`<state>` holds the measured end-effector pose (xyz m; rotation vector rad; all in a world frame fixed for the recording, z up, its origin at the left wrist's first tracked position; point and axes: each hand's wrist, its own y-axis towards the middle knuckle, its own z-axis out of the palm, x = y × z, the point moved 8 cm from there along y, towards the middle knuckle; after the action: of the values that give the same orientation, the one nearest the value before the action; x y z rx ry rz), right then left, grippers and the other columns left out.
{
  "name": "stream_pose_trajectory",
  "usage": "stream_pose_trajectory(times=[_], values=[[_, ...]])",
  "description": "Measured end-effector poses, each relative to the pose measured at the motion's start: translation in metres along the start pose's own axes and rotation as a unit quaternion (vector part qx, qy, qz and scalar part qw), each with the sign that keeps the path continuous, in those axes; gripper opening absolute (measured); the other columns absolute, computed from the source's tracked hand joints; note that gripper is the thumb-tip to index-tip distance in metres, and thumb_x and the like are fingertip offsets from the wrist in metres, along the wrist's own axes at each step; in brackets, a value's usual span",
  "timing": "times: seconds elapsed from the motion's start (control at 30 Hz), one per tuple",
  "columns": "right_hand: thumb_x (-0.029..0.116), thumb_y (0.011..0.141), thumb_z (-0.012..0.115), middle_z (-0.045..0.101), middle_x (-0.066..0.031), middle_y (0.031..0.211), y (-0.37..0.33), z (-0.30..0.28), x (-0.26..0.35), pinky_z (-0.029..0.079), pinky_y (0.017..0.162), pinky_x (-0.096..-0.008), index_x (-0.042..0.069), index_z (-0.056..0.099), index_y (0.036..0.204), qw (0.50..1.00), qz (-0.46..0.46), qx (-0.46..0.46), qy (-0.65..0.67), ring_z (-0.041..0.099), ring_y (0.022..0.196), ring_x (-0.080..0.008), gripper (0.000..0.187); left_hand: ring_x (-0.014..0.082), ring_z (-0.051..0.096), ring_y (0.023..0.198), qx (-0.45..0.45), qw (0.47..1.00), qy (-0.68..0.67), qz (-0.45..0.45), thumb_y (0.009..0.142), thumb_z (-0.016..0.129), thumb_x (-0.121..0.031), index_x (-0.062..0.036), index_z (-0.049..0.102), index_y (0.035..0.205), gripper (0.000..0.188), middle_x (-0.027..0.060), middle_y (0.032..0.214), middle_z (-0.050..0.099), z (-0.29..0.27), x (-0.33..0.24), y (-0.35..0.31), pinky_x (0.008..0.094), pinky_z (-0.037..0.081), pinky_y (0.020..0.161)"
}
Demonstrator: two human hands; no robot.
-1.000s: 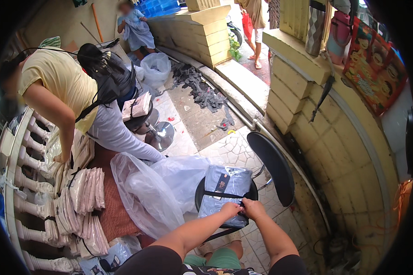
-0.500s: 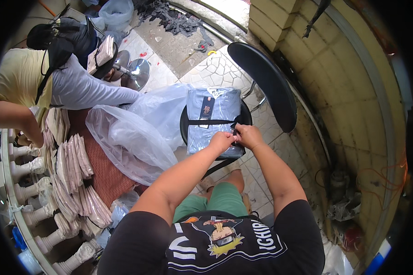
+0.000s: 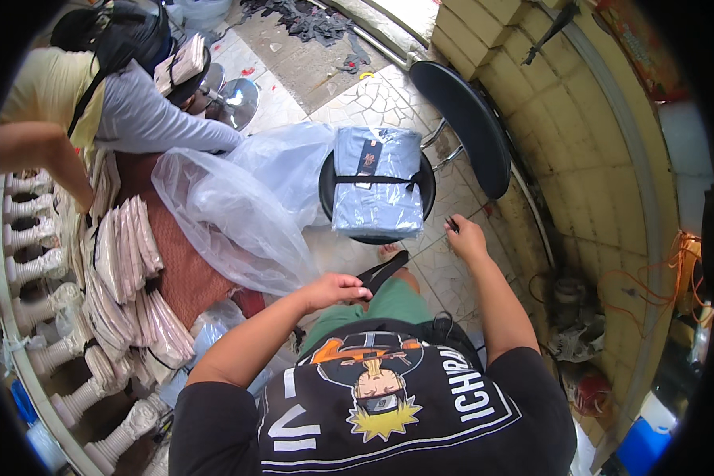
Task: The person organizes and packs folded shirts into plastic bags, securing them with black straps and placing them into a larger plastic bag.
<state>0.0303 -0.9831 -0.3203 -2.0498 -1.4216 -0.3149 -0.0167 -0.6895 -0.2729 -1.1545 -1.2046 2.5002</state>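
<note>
A stack of folded light-blue garments (image 3: 397, 209) in clear plastic rests on a round black stool seat (image 3: 325, 190). A dark tag lies on its top, and a black strap (image 3: 365, 179) runs across its middle with a knot near the right side. Close to my lap, my left hand (image 3: 337, 290) is closed on a loose black strip (image 3: 385, 272) that points toward the stool. My right hand (image 3: 468, 239) is off to the right of the stack, its fingers pinched around a small dark thing I cannot identify. Neither hand touches the stack.
A large clear plastic bag (image 3: 230, 206) spreads left of the stool. Bundles of wrapped pale garments (image 3: 127, 254) lie beside a white balustrade (image 3: 51, 305). Another person (image 3: 151, 95) leans in there, arms reaching down. A curved black chair back (image 3: 464, 127) stands near the yellowish wall (image 3: 611, 151).
Both hands have left the knot and drawn back toward me, moving apart. A loose black strip now shows in my left hand. The stack stays strapped on the stool.
</note>
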Motion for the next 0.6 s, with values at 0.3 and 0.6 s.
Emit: stream_pose_trajectory(times=[0.3,0.6], values=[[0.024,0.078,0.059,0.062,-0.0168,0.078,-0.009,-0.021,0.183,0.045,0.065,-0.0369,0.005,0.061,0.089,0.977,-0.195,0.082,0.006,0.059,0.072,-0.0327,0.022,0.0049,0.050,0.071,-0.323,0.906,-0.089,0.259,0.088,0.053,-0.025,-0.0041,0.061,0.095,0.023,-0.0024,0.073,0.055,-0.046,-0.059,-0.212,0.0190,0.040,0.068],[0.007,0.073,0.069,0.040,0.0067,0.057,-0.157,0.019,0.421,0.028,0.048,-0.0195,0.005,0.049,0.121,0.759,-0.412,0.483,0.141,0.035,0.052,-0.0024,0.052,0.0103,0.056,0.087,-0.503,0.701,-0.190,0.468,0.087,0.055,-0.022,-0.0031,0.059,0.101,0.023,0.0030,0.090,0.062,0.024,-0.003,-0.337,0.0243,0.043,0.080]])
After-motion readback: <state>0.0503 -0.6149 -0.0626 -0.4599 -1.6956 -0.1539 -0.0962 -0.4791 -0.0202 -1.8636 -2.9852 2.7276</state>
